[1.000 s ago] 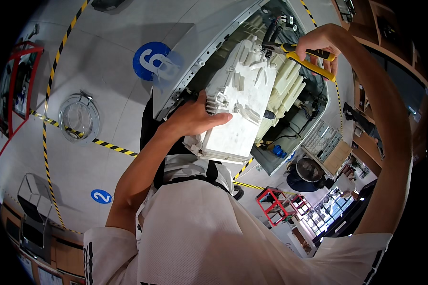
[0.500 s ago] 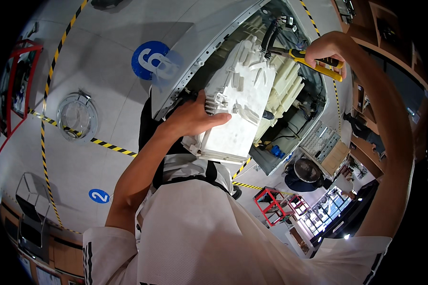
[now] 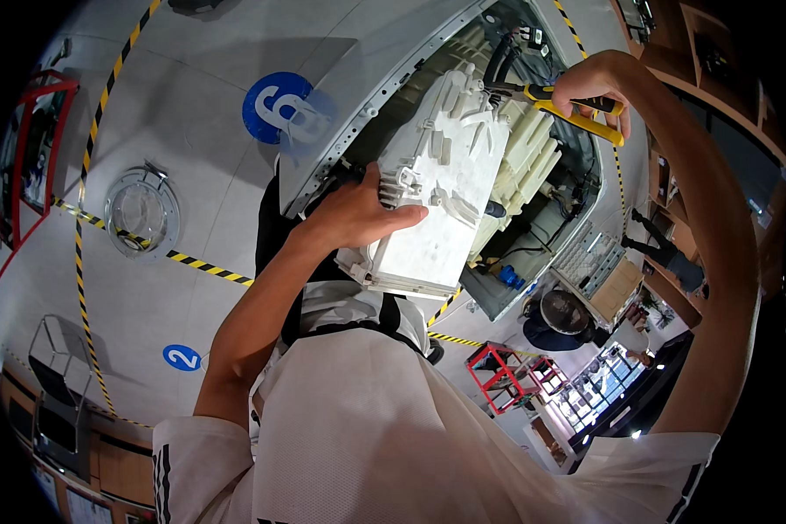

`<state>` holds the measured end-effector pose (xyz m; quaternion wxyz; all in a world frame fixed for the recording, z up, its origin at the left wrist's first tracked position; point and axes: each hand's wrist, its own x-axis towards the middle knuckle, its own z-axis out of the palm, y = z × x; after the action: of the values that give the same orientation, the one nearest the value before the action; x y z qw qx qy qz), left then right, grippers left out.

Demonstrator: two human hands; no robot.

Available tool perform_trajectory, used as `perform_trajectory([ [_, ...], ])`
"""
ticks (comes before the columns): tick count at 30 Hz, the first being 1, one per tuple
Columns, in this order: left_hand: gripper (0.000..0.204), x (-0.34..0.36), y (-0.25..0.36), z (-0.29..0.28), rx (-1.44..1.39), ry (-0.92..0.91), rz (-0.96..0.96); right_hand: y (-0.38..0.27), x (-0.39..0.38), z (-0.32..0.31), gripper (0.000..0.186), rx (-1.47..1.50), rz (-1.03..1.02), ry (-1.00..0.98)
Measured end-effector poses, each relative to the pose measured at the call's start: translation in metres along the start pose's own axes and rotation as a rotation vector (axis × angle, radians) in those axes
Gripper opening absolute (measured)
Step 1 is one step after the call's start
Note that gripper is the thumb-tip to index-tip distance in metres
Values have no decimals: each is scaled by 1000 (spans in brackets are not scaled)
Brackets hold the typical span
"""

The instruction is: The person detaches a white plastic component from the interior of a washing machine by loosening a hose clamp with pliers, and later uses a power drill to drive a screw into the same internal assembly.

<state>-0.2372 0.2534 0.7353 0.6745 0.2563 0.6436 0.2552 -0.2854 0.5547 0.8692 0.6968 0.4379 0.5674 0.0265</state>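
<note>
My left hand (image 3: pixel 354 210) is closed on the left edge of a white plastic housing (image 3: pixel 432 218), its thumb lying across the top face. My right hand (image 3: pixel 598 87) grips pliers with yellow and black handles (image 3: pixel 585 127); their jaws reach a dark hose (image 3: pixel 500 61) near the housing's upper end, though what exactly they pinch is too small to tell. Beside the housing, a cream ribbed plastic part (image 3: pixel 528 166) sits inside an open metal cabinet (image 3: pixel 489 306), among cables and a small blue component (image 3: pixel 509 275).
Left lie a round clear door (image 3: pixel 140 218) and a red frame (image 3: pixel 48 210) with a dark panel; lower left stands a chair (image 3: pixel 52 384). Taped floor lines run around. At right are shelves (image 3: pixel 699 35), a walking person (image 3: pixel 672 258), a dark drum (image 3: pixel 563 314) and red racks (image 3: pixel 498 375).
The pliers and my right hand shifted right and down, then partly back up and left. My left hand has hardly moved. The walking person at the right has moved.
</note>
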Motion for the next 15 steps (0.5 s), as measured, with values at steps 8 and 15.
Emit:
perform_trajectory([
  [8, 114, -2, 2, -3, -36, -2, 14, -2, 4, 0, 59, -23, 9, -28],
  [15, 116, 0, -1, 0, -34, 7, 8, 2, 7, 8, 58, -53, -20, 47],
])
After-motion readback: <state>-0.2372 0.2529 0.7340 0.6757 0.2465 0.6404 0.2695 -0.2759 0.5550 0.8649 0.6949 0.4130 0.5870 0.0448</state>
